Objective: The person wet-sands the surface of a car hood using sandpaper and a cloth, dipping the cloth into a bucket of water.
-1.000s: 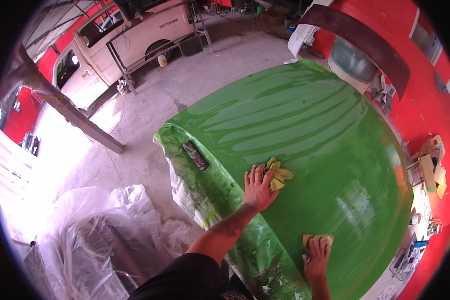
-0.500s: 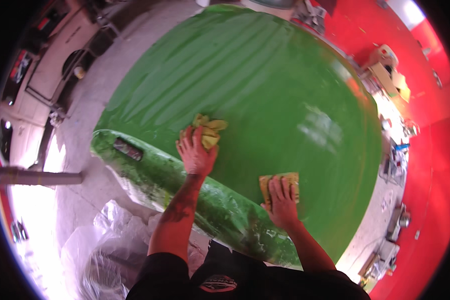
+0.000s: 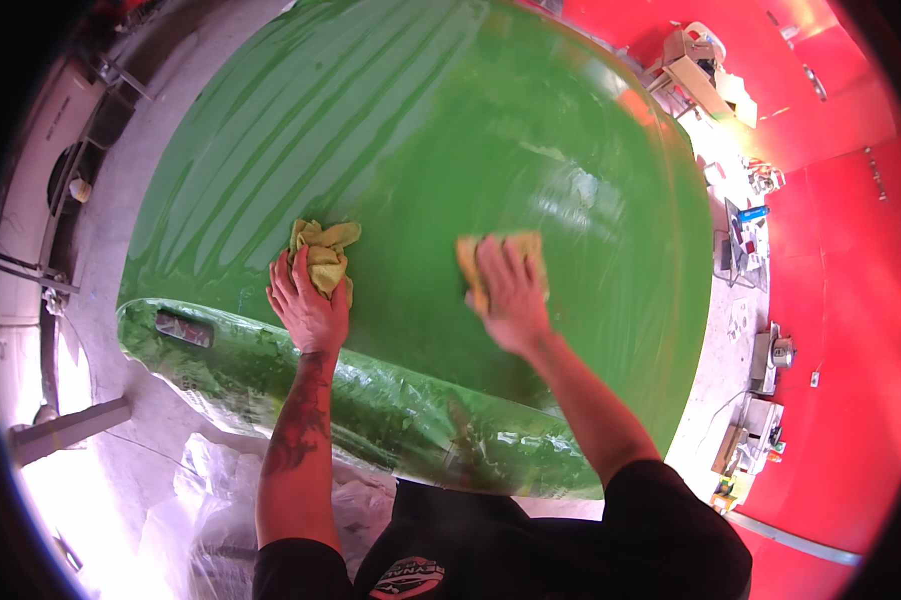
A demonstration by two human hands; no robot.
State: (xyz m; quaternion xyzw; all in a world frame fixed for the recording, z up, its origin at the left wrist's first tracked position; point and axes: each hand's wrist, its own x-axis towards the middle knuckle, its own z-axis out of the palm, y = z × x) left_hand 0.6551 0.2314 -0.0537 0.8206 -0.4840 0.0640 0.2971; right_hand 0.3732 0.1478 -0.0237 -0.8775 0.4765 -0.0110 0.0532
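Observation:
A large, curved green panel (image 3: 410, 290), shaped like a car hood, spreads out before me. On its left part my left hand (image 3: 313, 312) grips a crumpled yellow cloth (image 3: 322, 250) and rests against the surface. My right hand (image 3: 515, 300) presses a flat, squarish yellow-orange pad (image 3: 467, 262) onto the panel, fingers laid along it; I cannot tell if it is sponge or folded cloth. Pale, wet-looking streaks (image 3: 300, 130) run over the far left of the green surface. Along the near edge lies a darker, glossy strip with a small slot (image 3: 184, 328) in it.
Clear plastic sheeting (image 3: 205, 510) bunches below the panel's near left edge. A grey beam (image 3: 70, 430) juts in at left, before a pale vehicle (image 3: 35, 190). Red walls (image 3: 830, 250) rise at right, with a cardboard box (image 3: 698, 85) and a metal can (image 3: 781, 351) along them.
My right hand has slid the pad away from me, farther up the panel. The left hand with its cloth stays near the same spot, and the whole view has shifted.

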